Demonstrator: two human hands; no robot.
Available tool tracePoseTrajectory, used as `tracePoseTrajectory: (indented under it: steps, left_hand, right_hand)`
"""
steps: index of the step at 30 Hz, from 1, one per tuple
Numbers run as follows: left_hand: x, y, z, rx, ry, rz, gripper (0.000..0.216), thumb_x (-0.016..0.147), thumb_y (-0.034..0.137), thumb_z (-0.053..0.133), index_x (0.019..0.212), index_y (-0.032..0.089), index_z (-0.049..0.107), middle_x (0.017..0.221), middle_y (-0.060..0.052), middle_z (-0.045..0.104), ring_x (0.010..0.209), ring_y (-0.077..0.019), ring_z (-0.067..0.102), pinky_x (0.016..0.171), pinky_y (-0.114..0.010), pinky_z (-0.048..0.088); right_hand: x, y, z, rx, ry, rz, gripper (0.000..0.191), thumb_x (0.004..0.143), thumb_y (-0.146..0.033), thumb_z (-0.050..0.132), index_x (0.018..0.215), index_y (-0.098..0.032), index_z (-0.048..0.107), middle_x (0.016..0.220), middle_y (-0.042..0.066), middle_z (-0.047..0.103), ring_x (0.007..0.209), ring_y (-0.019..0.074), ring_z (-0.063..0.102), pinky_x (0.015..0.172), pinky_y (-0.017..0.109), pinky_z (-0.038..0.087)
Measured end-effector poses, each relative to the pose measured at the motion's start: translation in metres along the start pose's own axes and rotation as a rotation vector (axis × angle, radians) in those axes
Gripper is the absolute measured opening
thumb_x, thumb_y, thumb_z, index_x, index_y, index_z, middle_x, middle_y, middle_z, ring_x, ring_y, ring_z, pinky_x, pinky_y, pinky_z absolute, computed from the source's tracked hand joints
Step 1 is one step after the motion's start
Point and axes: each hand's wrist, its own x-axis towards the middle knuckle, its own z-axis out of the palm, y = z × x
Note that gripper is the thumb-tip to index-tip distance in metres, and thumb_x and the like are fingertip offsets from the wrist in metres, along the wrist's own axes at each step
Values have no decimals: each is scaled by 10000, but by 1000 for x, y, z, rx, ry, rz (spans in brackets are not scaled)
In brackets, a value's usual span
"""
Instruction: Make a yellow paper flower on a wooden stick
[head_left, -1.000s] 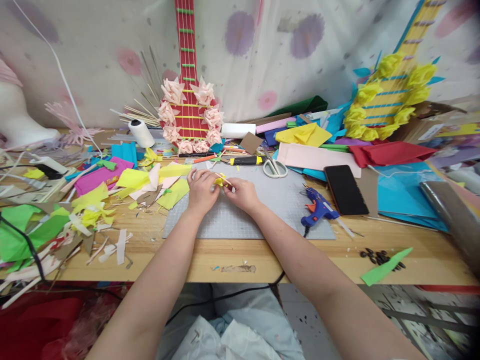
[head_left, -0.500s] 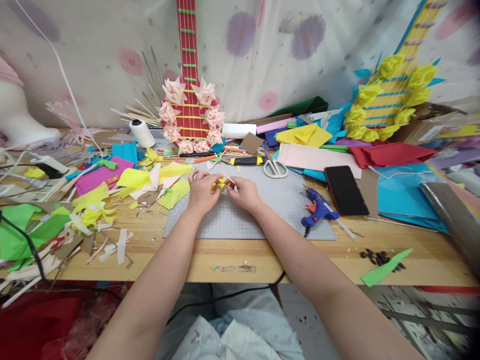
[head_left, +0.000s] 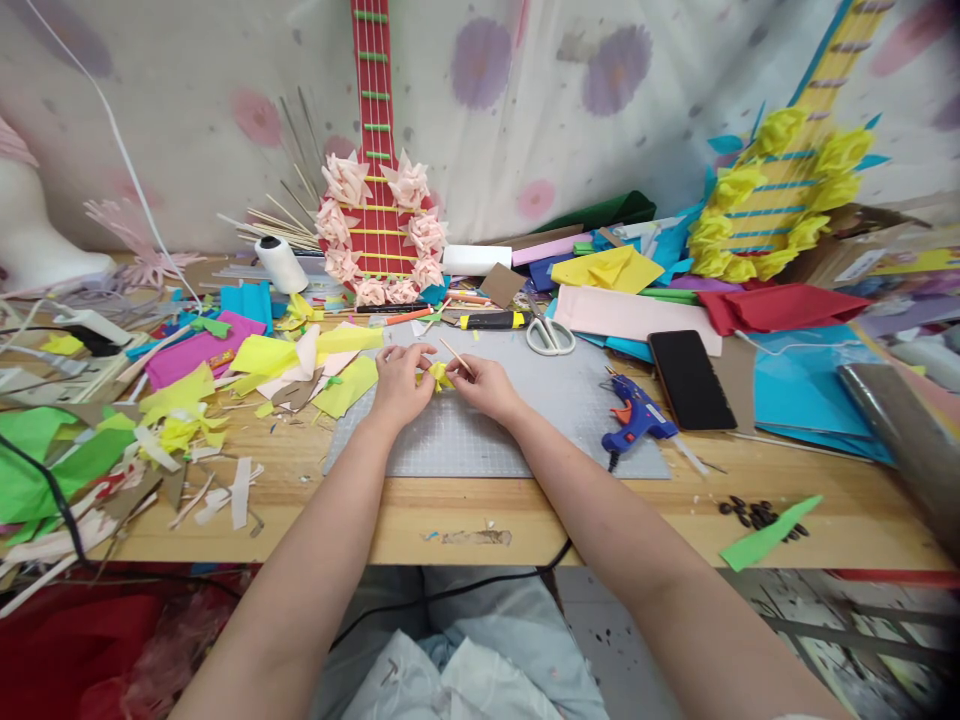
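Observation:
Over the grey cutting mat (head_left: 480, 450), my left hand (head_left: 403, 385) is closed with its fingertips on a small crumpled piece of yellow paper (head_left: 439, 378). My right hand (head_left: 484, 385) pinches a thin wooden stick (head_left: 454, 353), which slants up to the left from the fingers. The right fingertips also come up against the yellow paper's edge. Part of the paper is hidden behind the fingers. On the mat's far edge lie white-handled scissors (head_left: 551, 335) and a yellow-black utility knife (head_left: 493, 321).
A blue hot glue gun (head_left: 637, 418) lies on the mat's right side, beside a black phone (head_left: 691, 380). Paper scraps (head_left: 180, 410) cover the left of the table. A red paper guitar (head_left: 379, 225) and a yellow one (head_left: 780, 200) stand at the back. Dark seeds (head_left: 757, 515) lie front right.
My fingers have shifted slightly around the yellow paper, and more of it shows between my hands. The stick has tilted to a steeper angle. The things around look unmoved.

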Motion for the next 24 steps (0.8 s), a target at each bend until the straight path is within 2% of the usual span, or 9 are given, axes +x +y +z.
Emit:
tracePoseTrajectory:
  steps: [5, 10, 14, 17, 20, 24]
  left_hand:
    - [0, 3, -2, -8, -19, -5, 314, 686, 95, 460, 968, 222, 518, 767, 16, 638, 884, -186, 516, 936, -380, 248]
    - [0, 4, -4, -40, 9, -27, 238, 732, 216, 517, 970, 231, 504, 815, -1, 644, 907, -194, 523, 929, -382, 252]
    - [0, 5, -5, -40, 120, -61, 322, 696, 213, 561, 1005, 221, 467, 961, -29, 628, 922, -194, 524, 894, -362, 292]
    - [-1, 9, -5, -1, 215, -80, 254, 688, 226, 569, 924, 208, 476, 929, -29, 609, 875, -183, 525, 869, -350, 312]
    - [-2, 15, -4, 42, 168, -37, 190, 677, 279, 591, 816, 206, 483, 808, -12, 597, 818, -181, 526, 848, -351, 314]
    - [-3, 21, -2, 101, 73, 10, 187, 646, 302, 618, 741, 207, 488, 773, -2, 596, 804, -188, 523, 845, -364, 304]
  right_hand:
    - [2, 0, 1, 118, -17, 57, 170, 730, -289, 479, 773, -163, 585, 531, -52, 477, 495, 75, 411, 514, 201, 303]
    - [2, 3, 1, 116, -11, 30, 152, 728, -284, 478, 772, -174, 572, 557, -47, 499, 511, 78, 416, 528, 203, 308]
    - [1, 2, 3, 51, 57, 47, 149, 727, -270, 468, 785, -187, 577, 579, -40, 517, 531, 88, 440, 539, 211, 312]
    - [1, 1, 5, 20, 117, 104, 148, 720, -267, 469, 784, -193, 579, 581, -38, 521, 531, 93, 444, 535, 216, 307]
    - [2, 0, 5, 39, 156, 149, 153, 716, -285, 474, 778, -191, 578, 575, -36, 518, 526, 96, 438, 533, 222, 309]
    - [4, 2, 3, 123, 157, 147, 141, 704, -286, 477, 751, -184, 563, 546, -44, 487, 508, 91, 423, 527, 222, 310]
